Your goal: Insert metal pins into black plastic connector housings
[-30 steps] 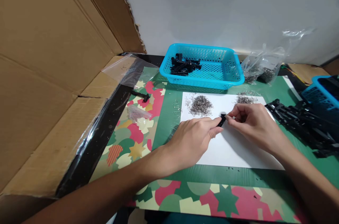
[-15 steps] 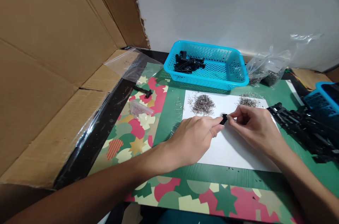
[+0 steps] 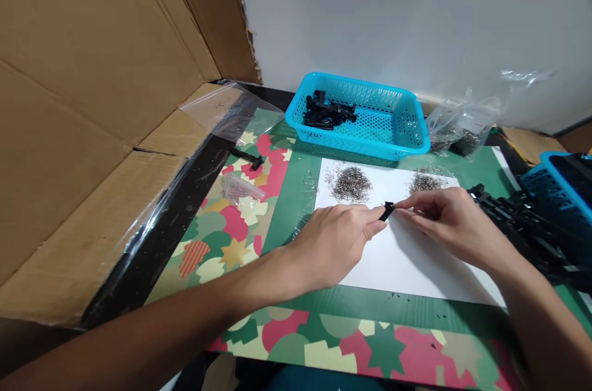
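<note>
My left hand (image 3: 340,240) pinches a small black plastic part (image 3: 386,211) between thumb and fingers, over a white sheet (image 3: 402,261). Only the part's end shows; the rest is hidden in the grip. At that end, my right hand (image 3: 439,212) has its thumb and forefinger pressed together, touching or almost touching the part. Whatever sits in this pinch is too small to make out. Behind the hands lie two heaps of tiny metal pieces, a left heap (image 3: 352,184) and a right heap (image 3: 426,181) partly covered by my right hand.
A blue basket (image 3: 361,143) with several black parts (image 3: 326,112) stands at the back. Clear bags of metal pieces (image 3: 467,129) are beside it. More black parts (image 3: 518,224) are piled right, by another blue basket (image 3: 536,178). One black part (image 3: 250,158) lies left, near cardboard (image 3: 161,126).
My right fingers have straightened somewhat at the end of the black part, and the right wrist has shifted. The left hand keeps its hold. The whole view has shifted slightly.
</note>
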A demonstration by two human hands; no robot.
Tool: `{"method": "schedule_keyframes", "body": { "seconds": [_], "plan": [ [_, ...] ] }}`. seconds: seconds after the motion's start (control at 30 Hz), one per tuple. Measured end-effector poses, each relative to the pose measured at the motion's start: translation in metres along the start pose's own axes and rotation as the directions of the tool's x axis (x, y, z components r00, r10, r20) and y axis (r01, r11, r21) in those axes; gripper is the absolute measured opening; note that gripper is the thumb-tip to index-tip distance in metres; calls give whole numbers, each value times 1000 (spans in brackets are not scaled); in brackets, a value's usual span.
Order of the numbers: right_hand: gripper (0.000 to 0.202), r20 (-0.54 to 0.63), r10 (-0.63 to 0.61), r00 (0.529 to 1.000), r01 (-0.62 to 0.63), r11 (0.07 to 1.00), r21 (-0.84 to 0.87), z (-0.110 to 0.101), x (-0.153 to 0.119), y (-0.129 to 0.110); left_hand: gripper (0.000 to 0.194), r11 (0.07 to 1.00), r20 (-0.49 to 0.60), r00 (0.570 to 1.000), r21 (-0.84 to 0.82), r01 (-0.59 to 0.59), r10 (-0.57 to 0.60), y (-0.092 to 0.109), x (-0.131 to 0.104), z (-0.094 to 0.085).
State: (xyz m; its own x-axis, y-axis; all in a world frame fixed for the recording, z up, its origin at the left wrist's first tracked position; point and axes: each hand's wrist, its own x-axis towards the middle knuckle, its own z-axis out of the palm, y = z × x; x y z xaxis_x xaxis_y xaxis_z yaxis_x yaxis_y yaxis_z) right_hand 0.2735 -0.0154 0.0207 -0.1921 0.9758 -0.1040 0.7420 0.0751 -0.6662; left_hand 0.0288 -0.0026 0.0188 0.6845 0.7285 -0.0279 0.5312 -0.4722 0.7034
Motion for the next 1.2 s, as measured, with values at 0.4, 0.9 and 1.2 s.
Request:
{"method": "schedule_keyframes", "body": {
  "seconds": [0.4,0.9,1.2],
  "plan": [
    [68,-364,28,931,182,829,529,12,-3,-5,32,987,-24,989,78,-143,145,-6,-3,9],
    [89,-461,131,877,-1,962,272,24,1,-14,31,963,39,973,137,-230,227,-7,-3,12],
    [82,-471,60,880,30,983,180,26,1,-13,28,982,75,983,76,-170,165,-3,-1,4]
  ]
}}
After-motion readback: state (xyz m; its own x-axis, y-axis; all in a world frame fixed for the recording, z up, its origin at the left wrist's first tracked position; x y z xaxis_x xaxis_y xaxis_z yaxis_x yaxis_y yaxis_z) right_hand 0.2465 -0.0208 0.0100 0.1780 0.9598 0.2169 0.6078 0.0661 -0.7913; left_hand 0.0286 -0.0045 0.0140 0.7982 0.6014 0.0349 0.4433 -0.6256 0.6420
